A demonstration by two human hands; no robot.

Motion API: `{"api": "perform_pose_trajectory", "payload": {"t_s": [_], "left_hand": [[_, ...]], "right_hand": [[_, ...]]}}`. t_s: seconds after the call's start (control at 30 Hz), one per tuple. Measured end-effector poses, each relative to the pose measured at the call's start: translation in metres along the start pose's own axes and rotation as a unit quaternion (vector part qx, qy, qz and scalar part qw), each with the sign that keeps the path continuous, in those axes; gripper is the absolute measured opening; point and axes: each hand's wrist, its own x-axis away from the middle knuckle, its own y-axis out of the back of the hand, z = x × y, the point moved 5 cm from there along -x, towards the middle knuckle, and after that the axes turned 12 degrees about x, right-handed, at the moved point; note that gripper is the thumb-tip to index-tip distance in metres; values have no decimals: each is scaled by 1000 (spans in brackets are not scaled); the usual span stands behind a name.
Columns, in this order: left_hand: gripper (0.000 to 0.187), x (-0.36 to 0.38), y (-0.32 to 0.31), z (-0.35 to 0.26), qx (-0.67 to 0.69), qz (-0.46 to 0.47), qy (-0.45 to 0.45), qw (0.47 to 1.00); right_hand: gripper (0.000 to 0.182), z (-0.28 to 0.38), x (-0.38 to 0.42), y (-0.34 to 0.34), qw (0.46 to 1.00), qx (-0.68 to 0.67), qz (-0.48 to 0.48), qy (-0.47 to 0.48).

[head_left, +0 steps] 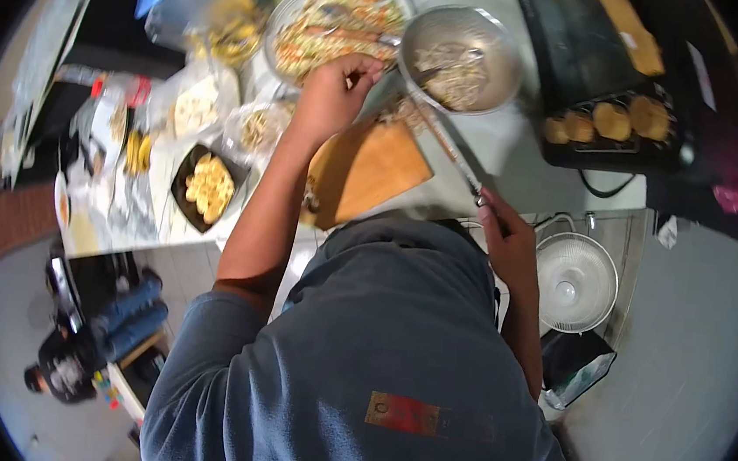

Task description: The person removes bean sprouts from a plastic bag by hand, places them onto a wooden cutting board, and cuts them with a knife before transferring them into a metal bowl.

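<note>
- The right hand (509,238) has its fingers closed around the end of the long handle (447,145) of a metal pan (461,59).
- The pan is up above the surface (516,156), at the far side, and it has a bit of brown food in it.
- The left hand (337,92) is at the pan's left rim, with its fingers closed on a small tool (440,65) that reaches into the pan. I cannot tell what kind of tool it is.
- Just left of the pan is a big bowl (334,25) full of noodles and mixed food. It touches or almost touches the pan.
- A wooden board (366,169) lies on the surface under the left arm, near the pan handle.
- A black tray (208,188) with yellow pieces sits to the left of the board.
- More small bags and tubs of food crowd the left part of the surface, close around the left arm.
- To the right of the pan is a dark cooker (611,124) with round golden patties on it. A black cord runs below it.
- A white fan (575,284) stands on the floor, just beside the right hand.
- The person's blue-grey top (376,354) fills the bottom of the view and hides the near edge of the surface.
</note>
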Motion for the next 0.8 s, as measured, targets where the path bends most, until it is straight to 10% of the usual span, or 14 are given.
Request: {"api": "perform_pose_trajectory", "payload": {"t_s": [0.43,0.8], "left_hand": [[22,135,47,30,61,33,248,966],[18,195,65,57,-80,-39,198,976]], "right_hand": [[35,6,-40,-51,983,118,133,53],[30,12,-52,-65,978,119,147,89]]}}
